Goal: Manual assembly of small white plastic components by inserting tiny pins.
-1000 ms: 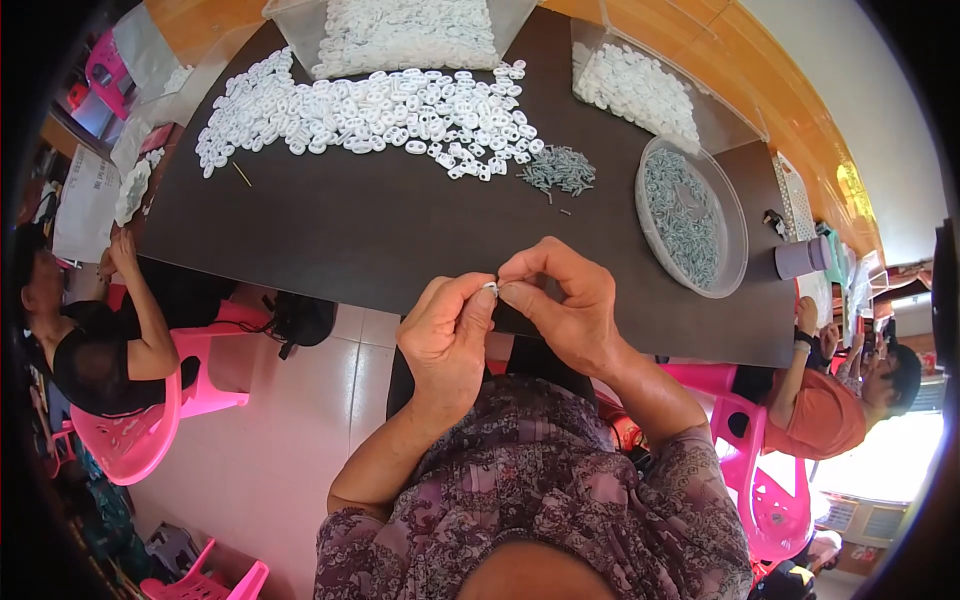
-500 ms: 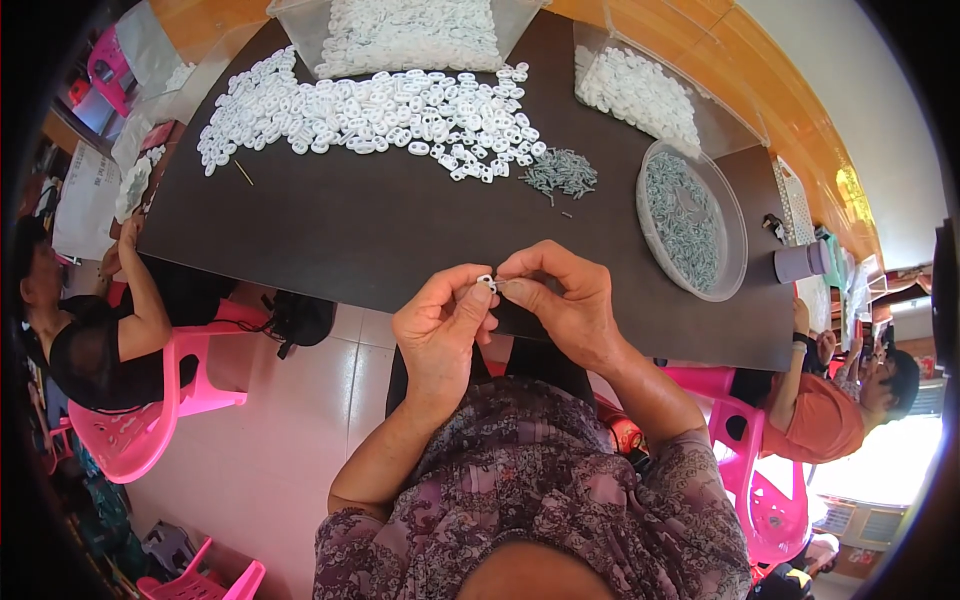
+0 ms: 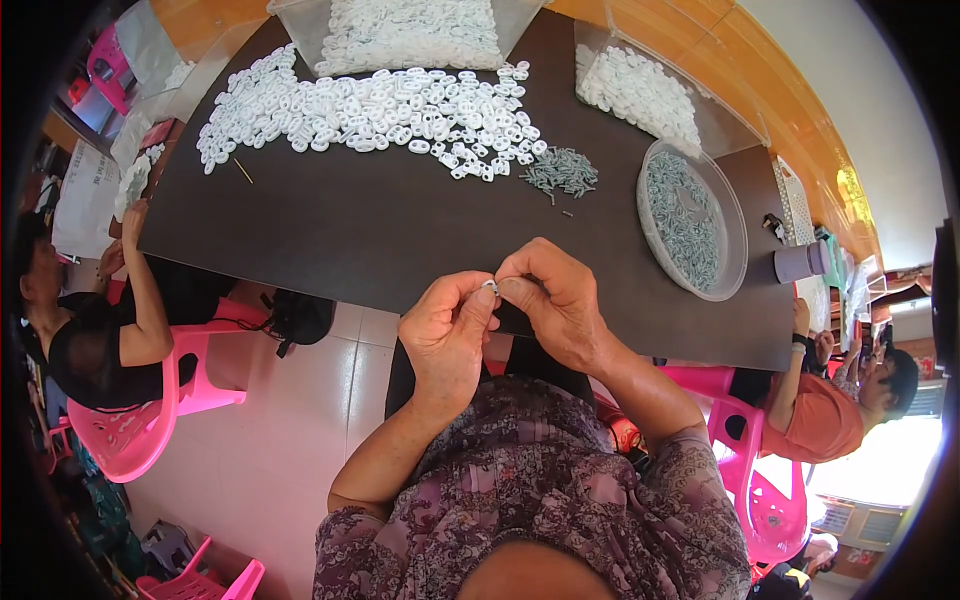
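Note:
Over the near edge of the table, my left hand (image 3: pixel 445 340) pinches a small white oval piece with holes (image 3: pixel 490 285) between thumb and fingers. My right hand (image 3: pixel 560 308) meets it from the other side, thumb and forefinger pressed together right at the piece. Whatever lies between those right fingertips is hidden. Further back on the dark table spreads a wide heap of similar white oval pieces (image 3: pixel 370 110). To its right is a small pile of short grey screw-like pins (image 3: pixel 562 172).
A clear tub of white pieces (image 3: pixel 310 45) stands at the back, another clear bin (image 3: pixel 720 120) at back right. A round tray (image 3: pixel 738 245) holds more grey pins. A thin stick (image 3: pixel 244 173) lies at left. People sit on both sides, on pink chairs (image 3: pixel 125 430).
My hands have drawn slightly closer together at the white piece. The right fingertips now cover more of it. On the left, the other person's arm has shifted a little.

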The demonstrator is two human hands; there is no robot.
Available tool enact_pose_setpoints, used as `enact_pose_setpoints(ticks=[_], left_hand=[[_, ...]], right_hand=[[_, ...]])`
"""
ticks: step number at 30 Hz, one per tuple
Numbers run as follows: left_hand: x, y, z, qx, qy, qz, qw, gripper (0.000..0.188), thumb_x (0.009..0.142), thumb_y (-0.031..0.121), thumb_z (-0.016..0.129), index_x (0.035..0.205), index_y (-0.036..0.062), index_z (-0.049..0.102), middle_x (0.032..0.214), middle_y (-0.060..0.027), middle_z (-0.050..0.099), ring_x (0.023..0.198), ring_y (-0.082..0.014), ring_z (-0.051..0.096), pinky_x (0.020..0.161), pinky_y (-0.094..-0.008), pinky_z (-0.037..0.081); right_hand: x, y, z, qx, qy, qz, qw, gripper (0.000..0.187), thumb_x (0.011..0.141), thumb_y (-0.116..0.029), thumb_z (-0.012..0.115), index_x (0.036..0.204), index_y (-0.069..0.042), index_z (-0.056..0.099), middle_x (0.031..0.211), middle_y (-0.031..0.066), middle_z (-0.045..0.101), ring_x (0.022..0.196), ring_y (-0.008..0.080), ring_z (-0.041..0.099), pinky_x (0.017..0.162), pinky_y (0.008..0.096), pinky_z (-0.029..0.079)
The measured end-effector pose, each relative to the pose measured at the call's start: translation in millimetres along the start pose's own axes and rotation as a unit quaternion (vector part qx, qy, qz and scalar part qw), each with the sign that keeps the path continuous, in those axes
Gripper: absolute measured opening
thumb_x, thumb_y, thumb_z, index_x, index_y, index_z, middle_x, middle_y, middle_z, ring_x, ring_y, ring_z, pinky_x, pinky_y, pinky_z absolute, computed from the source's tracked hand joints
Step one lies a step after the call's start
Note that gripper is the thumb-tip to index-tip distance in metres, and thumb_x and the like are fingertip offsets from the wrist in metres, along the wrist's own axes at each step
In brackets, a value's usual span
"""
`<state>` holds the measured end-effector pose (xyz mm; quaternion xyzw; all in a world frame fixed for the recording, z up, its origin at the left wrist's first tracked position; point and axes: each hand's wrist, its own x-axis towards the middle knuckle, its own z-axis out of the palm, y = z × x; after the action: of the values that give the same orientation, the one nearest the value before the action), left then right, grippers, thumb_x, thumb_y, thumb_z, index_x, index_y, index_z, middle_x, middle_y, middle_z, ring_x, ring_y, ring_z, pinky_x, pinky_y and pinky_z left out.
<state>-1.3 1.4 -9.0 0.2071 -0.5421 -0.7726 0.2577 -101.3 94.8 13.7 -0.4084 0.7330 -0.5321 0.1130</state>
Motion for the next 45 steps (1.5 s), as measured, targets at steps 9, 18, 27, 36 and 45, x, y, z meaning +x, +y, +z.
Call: enact_pose_setpoints(ticks=[9,18,27,36,45], left_hand=[[3,0,-2,-0.004,0.02,-0.029,0.999,0.009,0.089,0.005,0.059,0.094,-0.0022,0.062,0.077,-0.0033,0.061,0.061,-0.0055,0.054,0.05,-0.0176,0.044],[7,1,-4,-0.047,-0.003,-0.042,0.998,0.013,0.088,0.005,0.059,0.097,-0.0041,0.062,0.078,-0.005,0.062,0.061,-0.007,0.056,0.049,-0.0186,0.044],[6,0,0,-0.049,0.0,-0.026,0.998,0.01,0.089,0.004,0.057,0.095,-0.0035,0.061,0.078,-0.0041,0.062,0.06,-0.0063,0.055,0.049,-0.0184,0.045],[14,-1,9,-0.028,0.024,-0.005,0.999,0.01,0.089,0.004,0.058,0.092,-0.0056,0.061,0.074,-0.0052,0.061,0.058,-0.0085,0.055,0.048,-0.0204,0.046],[32,-8,3,-0.104,0.006,-0.002,0.995,0.012,0.089,0.004,0.057,0.098,-0.0047,0.06,0.08,-0.0081,0.063,0.06,-0.0084,0.056,0.051,-0.0204,0.047]], right_hand=[[1,7,2,-0.058,-0.003,-0.056,0.997,0.003,0.08,-0.001,0.056,0.078,-0.002,0.055,0.073,0.0091,0.054,0.066,0.0256,0.052,0.059,0.0356,0.042],[3,1,-7,0.04,-0.065,0.113,0.991,0.008,0.088,-0.007,0.056,0.089,0.001,0.059,0.086,0.0036,0.06,0.08,0.0083,0.055,0.071,0.0235,0.046],[6,6,1,-0.034,-0.019,-0.013,0.999,0.004,0.083,-0.003,0.058,0.081,0.0,0.058,0.074,0.0054,0.054,0.069,0.0126,0.054,0.06,0.0266,0.043],[16,11,1,-0.108,0.01,-0.138,0.984,0.008,0.081,-0.007,0.053,0.075,-0.003,0.051,0.068,0.0101,0.05,0.065,0.0294,0.048,0.058,0.0406,0.041],[77,39,-51,-0.248,0.105,-0.081,0.96,0.01,0.078,-0.013,0.058,0.076,-0.005,0.064,0.074,0.0143,0.058,0.076,0.0329,0.054,0.068,0.0425,0.043]])
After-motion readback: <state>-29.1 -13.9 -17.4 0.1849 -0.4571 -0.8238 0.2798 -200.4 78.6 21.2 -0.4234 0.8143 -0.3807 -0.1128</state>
